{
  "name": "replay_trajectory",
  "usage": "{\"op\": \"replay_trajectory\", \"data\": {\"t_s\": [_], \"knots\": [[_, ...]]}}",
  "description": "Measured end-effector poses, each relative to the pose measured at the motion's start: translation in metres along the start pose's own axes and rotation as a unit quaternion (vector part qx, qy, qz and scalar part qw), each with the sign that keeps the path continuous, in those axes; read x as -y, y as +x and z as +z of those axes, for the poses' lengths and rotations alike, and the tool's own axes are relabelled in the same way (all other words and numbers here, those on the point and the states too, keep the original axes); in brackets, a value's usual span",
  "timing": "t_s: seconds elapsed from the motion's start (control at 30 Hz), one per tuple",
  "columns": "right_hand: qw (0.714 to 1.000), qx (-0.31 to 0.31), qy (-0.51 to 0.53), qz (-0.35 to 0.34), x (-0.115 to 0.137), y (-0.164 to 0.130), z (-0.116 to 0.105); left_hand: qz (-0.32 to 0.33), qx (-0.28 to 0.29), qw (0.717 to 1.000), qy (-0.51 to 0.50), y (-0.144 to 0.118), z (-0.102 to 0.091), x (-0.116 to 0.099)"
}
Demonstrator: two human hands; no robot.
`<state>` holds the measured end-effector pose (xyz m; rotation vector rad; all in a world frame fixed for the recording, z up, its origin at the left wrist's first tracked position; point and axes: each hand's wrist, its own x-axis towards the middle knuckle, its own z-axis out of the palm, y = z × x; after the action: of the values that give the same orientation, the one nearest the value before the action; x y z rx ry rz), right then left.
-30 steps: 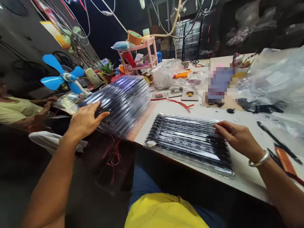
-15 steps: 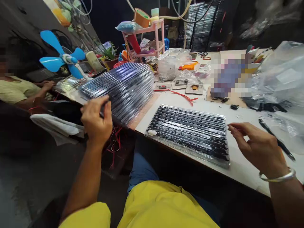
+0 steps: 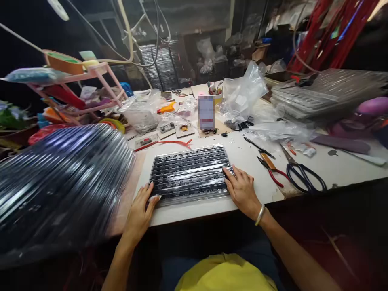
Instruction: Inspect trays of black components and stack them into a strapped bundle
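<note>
A clear plastic tray (image 3: 189,174) filled with rows of black strips lies on the white table in front of me. My left hand (image 3: 139,215) holds its near left corner, thumb over the rim beside a small white label (image 3: 156,198). On the right edge, my right hand (image 3: 243,193) grips the tray with fingertips on top of the strips. The fingers under the rim are hidden on both sides. To the left rises a tall stack of similar filled trays (image 3: 69,178), blurred by motion.
Right of the tray lie red-handled pliers (image 3: 274,171), scissors (image 3: 304,173) and a black pen (image 3: 259,147). Behind it are red wires (image 3: 176,142), small fixtures (image 3: 166,128) and a phone (image 3: 206,112). Empty-looking clear trays (image 3: 309,97) are piled at the back right.
My view has swung to the right. My left hand has come from beside the tray stack to the tray's left corner. My right hand now grips the right edge.
</note>
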<state>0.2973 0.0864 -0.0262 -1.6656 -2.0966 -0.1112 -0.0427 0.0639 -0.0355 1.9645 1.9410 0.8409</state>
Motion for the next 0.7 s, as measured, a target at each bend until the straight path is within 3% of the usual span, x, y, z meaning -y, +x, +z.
{"op": "replay_trajectory", "data": {"t_s": [0.13,0.27,0.43,0.53,0.67,0.7], "knots": [[0.999,-0.008,0.034,0.011,-0.001,0.001,-0.003,0.005,-0.026,1.000,-0.006,-0.015,-0.003,0.001],[0.990,-0.009,0.131,0.050,-0.008,0.004,-0.003,0.009,-0.027,0.999,-0.033,-0.018,0.000,-0.003],[0.927,-0.018,0.342,0.155,-0.011,0.018,-0.006,0.011,0.035,0.999,-0.028,-0.016,-0.002,-0.016],[0.892,0.009,0.402,0.207,-0.008,0.023,-0.020,0.027,0.071,0.997,-0.014,-0.020,-0.006,-0.022],[0.848,0.006,0.480,0.226,-0.004,0.032,-0.050,0.014,0.066,0.997,-0.020,-0.023,-0.006,-0.023],[0.859,-0.009,0.468,0.207,-0.002,0.035,-0.057,0.001,0.054,0.998,-0.027,-0.023,-0.005,-0.022]]}}
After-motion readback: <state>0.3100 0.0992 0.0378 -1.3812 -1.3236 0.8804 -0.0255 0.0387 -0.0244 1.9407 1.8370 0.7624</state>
